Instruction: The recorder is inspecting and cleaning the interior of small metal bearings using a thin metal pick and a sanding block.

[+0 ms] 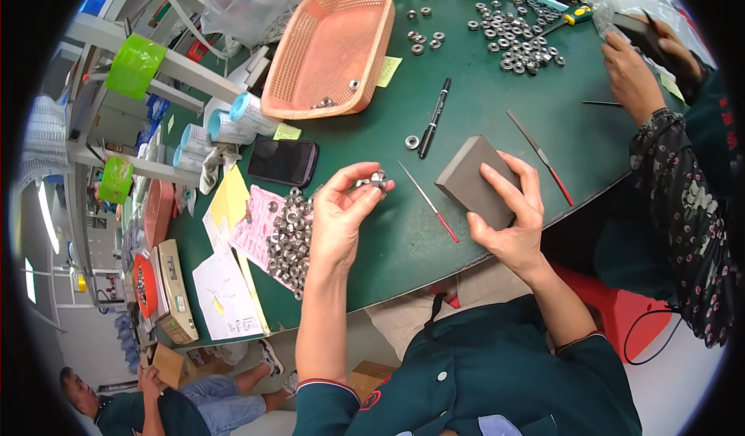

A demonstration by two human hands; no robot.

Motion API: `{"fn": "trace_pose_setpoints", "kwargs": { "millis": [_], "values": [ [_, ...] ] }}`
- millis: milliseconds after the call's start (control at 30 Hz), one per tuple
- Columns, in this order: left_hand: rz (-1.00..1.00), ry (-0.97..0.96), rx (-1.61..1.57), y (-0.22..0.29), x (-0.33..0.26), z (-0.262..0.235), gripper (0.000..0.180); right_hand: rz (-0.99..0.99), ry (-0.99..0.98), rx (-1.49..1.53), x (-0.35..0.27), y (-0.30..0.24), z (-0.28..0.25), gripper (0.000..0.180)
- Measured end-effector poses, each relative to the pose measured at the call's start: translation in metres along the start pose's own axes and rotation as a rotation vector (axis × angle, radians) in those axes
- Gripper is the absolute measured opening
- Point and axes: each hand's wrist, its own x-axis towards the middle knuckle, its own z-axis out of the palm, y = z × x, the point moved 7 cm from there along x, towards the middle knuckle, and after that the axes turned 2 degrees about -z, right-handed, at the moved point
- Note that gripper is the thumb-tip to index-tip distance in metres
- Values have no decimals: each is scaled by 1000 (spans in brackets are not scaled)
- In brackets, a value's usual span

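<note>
Between the thumb and fingers of my left hand (pixel 341 209) is a small metal ring (pixel 378 180), lifted over the green table. My right hand (pixel 516 217) grips a dark grey rectangular block (pixel 475 178) by its sides, fingers across its top face. A thin red-handled file (pixel 431 207) lies between my hands, and another red-handled file (pixel 543 160) is right of the block. Beyond the block are a black marker (pixel 434 118) and a single metal ring (pixel 412 142). Beside my left wrist, many metal rings (pixel 289 238) are heaped on pink paper (pixel 252 230).
An orange plastic basket (pixel 330 48) with a few rings stands at the far left. A phone (pixel 283 162) and label rolls (pixel 227 124) lie left. More rings (pixel 516 36) and a yellow-green screwdriver (pixel 570 19) are far right, near a co-worker's hand (pixel 630 75). A scale (pixel 172 292) sits lower left.
</note>
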Motion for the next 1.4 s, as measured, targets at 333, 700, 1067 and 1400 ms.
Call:
{"fn": "trace_pose_setpoints", "kwargs": {
  "millis": [333, 700, 1067, 1400],
  "values": [
    [-28, 20, -260, -22, -26, -6, 30, -5, -24, -1, -1, -2, 3, 56],
    [94, 48, -98, -26, -39, 7, 28, -168, -324, 170, 5, -40, 19, 57],
    [207, 239, -2, -38, -58, 13, 29, 54, -192, -7, -4, -39, 30, 57],
    [350, 406, 264, -31, -65, 12, 27, 52, -221, -138, -11, -43, 29, 56]
  ]
}}
